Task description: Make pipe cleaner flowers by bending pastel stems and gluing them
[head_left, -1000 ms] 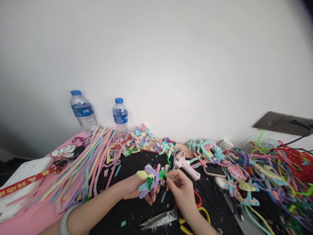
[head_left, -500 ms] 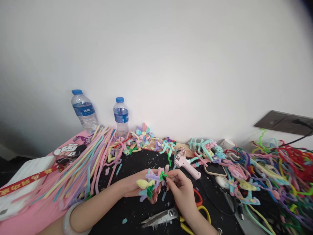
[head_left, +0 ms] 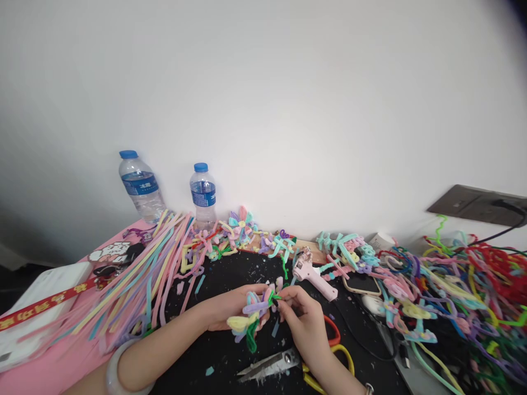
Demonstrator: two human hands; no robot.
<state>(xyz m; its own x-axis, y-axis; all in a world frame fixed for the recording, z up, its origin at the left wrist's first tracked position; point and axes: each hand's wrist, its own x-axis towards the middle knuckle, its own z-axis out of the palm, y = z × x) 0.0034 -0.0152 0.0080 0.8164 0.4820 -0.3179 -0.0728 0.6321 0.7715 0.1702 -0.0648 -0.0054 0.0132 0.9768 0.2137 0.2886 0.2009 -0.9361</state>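
Note:
Between my two hands is a small pipe-cleaner flower bunch with yellow, purple, pink and green fuzzy parts. My left hand is wrapped round it from behind, its fingers partly hidden by the petals. On the other side my right hand pinches the bunch's green end between thumb and forefinger. Under my right wrist lies a pair of scissors with red and yellow handles, blades parted slightly and pointing left. A pink glue gun rests just beyond my right hand.
Pastel pipe cleaners fan out at left, by a white box. Two water bottles stand against the wall. Finished fuzzy shapes line the back. A phone and a tangled pipe-cleaner heap lie at right.
The flower bunch has turned a little in my hands, its yellow and green parts tipping lower and leftward. Both hands stay in nearly the same place.

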